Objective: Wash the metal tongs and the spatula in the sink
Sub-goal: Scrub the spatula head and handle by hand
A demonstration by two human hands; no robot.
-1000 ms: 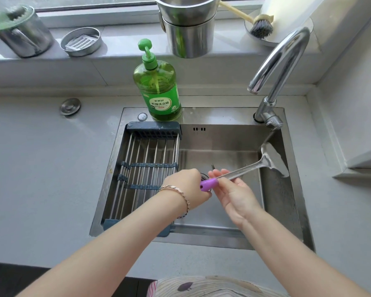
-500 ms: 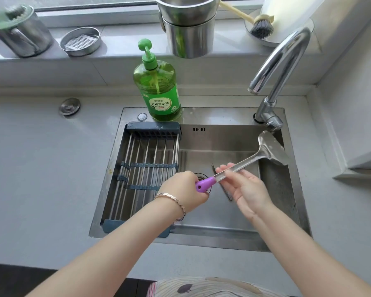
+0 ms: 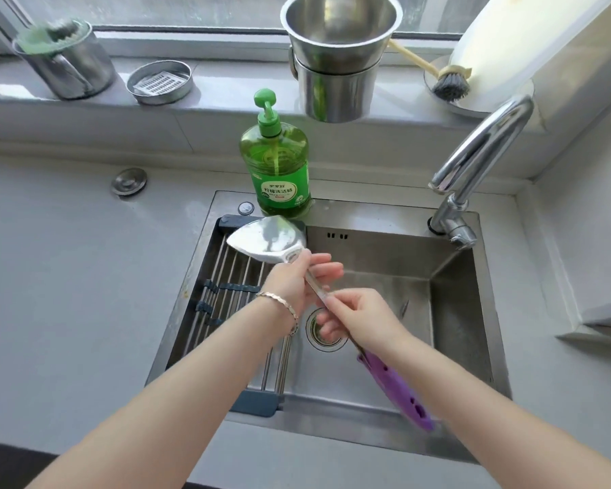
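Head view: both hands over the sink (image 3: 374,414), holding the spatula (image 3: 268,240) w/ both. Left hand (image 3: 293,282) closed loosely round the metal shaft just below the blade, fingertips sticking out past it to the right. Right hand (image 3: 358,317) pinched shut on the shaft further down, approx mid-length. Spatula lies diagonal: shiny blade up-left, above the back end of the drying rack (image 3: 226,294), just in front of the green soap bottle (image 3: 275,171); purple handle (image 3: 397,395) pokes out low-right under the right forearm, over the sink's front edge. Bracelet (image 3: 279,301) on left wrist. Drain (image 3: 323,330) shows between the hands. A thin dark item (image 3: 404,308) rests on the sink floor right of the right hand, can't tell what it is. Tap (image 3: 480,164) at back-right corner, spout arching over the basin. On the sill: stacked steel pots (image 3: 337,61), a dish brush (image 3: 448,84), a small round tin (image 3: 160,82). Grey worktop (image 3: 67,277) around the sink.
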